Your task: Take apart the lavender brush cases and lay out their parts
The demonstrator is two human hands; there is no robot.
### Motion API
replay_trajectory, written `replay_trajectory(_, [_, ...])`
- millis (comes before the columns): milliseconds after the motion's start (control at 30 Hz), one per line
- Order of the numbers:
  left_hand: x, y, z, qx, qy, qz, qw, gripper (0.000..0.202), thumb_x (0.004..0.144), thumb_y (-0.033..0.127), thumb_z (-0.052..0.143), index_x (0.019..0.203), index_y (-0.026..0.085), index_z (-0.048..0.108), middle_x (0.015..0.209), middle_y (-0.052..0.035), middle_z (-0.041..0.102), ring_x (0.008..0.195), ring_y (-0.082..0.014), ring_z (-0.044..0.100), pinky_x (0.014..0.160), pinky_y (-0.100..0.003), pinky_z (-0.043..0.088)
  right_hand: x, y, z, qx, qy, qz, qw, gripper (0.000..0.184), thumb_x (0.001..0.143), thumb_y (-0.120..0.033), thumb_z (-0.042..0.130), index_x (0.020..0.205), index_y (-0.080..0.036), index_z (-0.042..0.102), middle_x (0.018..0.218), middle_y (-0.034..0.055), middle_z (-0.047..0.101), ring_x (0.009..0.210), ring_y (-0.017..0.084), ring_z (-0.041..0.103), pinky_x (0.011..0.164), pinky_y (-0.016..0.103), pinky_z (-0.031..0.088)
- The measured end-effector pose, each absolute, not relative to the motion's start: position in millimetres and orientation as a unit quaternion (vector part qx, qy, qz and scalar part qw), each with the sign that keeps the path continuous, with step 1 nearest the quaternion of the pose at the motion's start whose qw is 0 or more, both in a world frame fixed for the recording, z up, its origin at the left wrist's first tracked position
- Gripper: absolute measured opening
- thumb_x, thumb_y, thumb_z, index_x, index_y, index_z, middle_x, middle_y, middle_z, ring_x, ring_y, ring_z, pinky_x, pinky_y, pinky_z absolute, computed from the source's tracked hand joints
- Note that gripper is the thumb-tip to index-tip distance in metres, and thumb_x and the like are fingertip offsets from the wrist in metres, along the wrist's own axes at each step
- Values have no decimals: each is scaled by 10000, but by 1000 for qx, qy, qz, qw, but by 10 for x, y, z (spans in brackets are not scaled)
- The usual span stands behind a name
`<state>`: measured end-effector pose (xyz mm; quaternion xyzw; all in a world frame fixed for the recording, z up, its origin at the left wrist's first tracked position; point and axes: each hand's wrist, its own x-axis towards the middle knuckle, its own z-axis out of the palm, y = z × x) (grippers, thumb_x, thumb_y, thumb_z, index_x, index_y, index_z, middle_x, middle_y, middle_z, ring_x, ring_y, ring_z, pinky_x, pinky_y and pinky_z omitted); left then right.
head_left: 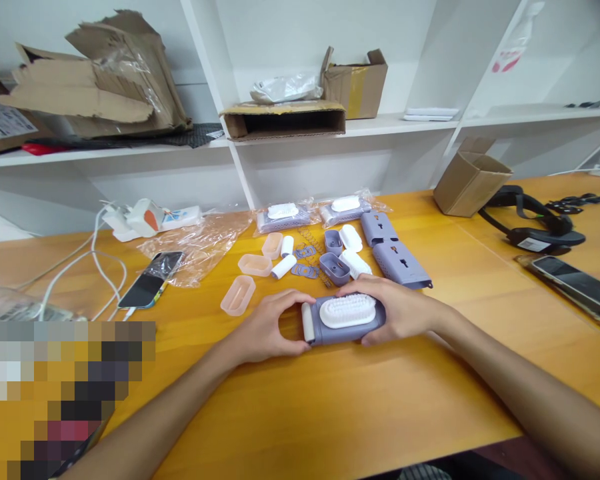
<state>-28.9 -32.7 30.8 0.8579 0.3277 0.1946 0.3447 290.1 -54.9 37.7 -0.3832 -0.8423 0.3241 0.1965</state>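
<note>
Both my hands hold a lavender brush block (344, 319) flat on the orange table (340, 407). It has a white bristle pad on top and a white roller at its left end. My left hand (267, 328) curls round the roller end. My right hand (399, 311) grips the right end. Just behind lie loose parts: two lavender housings (390, 252), small lavender cups (334, 268), white rollers (285, 265), springs and clear pinkish caps (237, 295). Two bagged finished units (310, 213) lie further back.
A phone (150, 279), white cables and a charger (140, 220) lie at the left near crumpled clear plastic. At the right are a small cardboard box (469, 181), a black headset (535, 223) and another phone (573, 283). White shelves with torn cardboard boxes stand behind.
</note>
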Motion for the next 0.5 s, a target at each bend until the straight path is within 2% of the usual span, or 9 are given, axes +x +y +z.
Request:
replay_trajectory(133, [-268,-355,323,868,311,204,330,639,704,162,824,1296,272,610,1319,-43,693,1226,-280,662,1086,-416,498,2902,-551,361,-378,-842,327,203,858,671,-381,944,1451,-305,593,1460,69,637,1333,331,578,1137,494,448])
replay_trajectory(500, [-249,-390,349,879,310,196,304,636,688,154,796,1286,257,604,1270,-55,691,1167,-281,673,1033,-402,520,2891,-551,357,-375,-844,325,206,847,670,-400,951,1436,-302,604,1425,70,659,1307,336,593,1129,509,453])
